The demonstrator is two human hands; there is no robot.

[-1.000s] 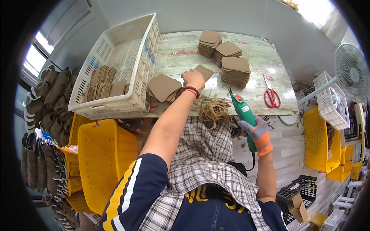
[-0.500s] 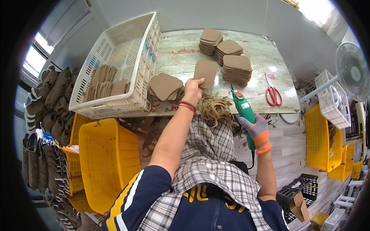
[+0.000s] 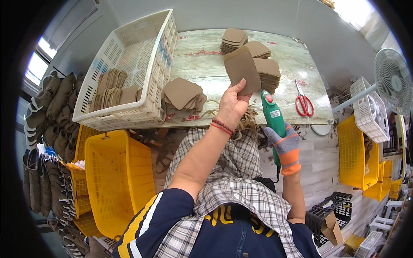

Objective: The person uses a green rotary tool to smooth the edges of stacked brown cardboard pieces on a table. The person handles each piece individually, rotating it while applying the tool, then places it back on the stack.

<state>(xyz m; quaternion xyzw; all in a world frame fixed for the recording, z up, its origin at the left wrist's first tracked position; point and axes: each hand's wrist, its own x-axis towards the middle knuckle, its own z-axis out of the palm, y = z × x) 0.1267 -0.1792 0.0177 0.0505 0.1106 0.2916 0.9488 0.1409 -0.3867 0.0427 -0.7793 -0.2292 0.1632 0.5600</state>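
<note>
My bare left hand [image 3: 235,102] pinches a brown fabric pad [image 3: 243,71] with rounded corners by its lower end and holds it tilted over the table. Wrapped round a green corded power tool [image 3: 272,112] with a red button, my gloved right hand [image 3: 285,148] keeps its tip up, close to the pad's lower right edge; the contact there is hidden. Behind the pad stand several stacks of brown pads [image 3: 267,75]. Another loose pile of pads [image 3: 184,93] lies to the left. Thin brown offcut strips [image 3: 247,122] hang at the table's front edge.
Red-handled scissors [image 3: 304,105] lie on the table [image 3: 202,64] at the right. A white crate [image 3: 146,105] with pads in it stands at the left. Yellow bins [image 3: 107,185] stand below, and a fan [image 3: 392,79] is at the far right.
My left hand has moved right and raised the pad, bringing it beside the power tool's tip. The right hand has stayed almost in place with the tool.
</note>
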